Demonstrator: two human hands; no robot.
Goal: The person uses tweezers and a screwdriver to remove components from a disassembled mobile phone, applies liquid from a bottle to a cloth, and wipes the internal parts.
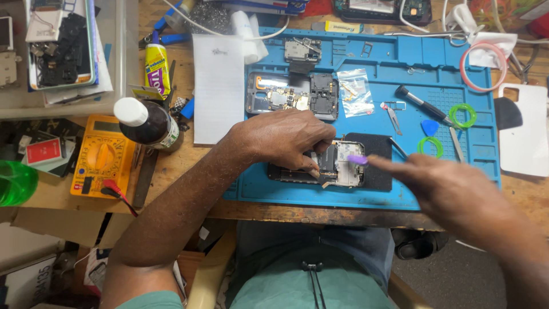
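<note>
A worn wooden table (171,163) carried a blue work mat (366,197) that filled most of its right half. On the near part of the mat lay an opened phone (337,166) with its insides showing. The left hand (286,137) pressed down on the phone's left part, fingers bent over its edge. The right hand (457,194), blurred, pinched a small purple pick (358,159) at the phone's right end. Farther on the mat lay a second opened phone (291,94), a small clear bag of parts (354,91), a black screwdriver (420,103) and two green rings (446,131). Left of the mat stood a sheet of white paper (218,88), a dark bottle with a white cap (146,122) and a yellow meter (102,160). A white phone cover (529,137) lay at the far right.
</note>
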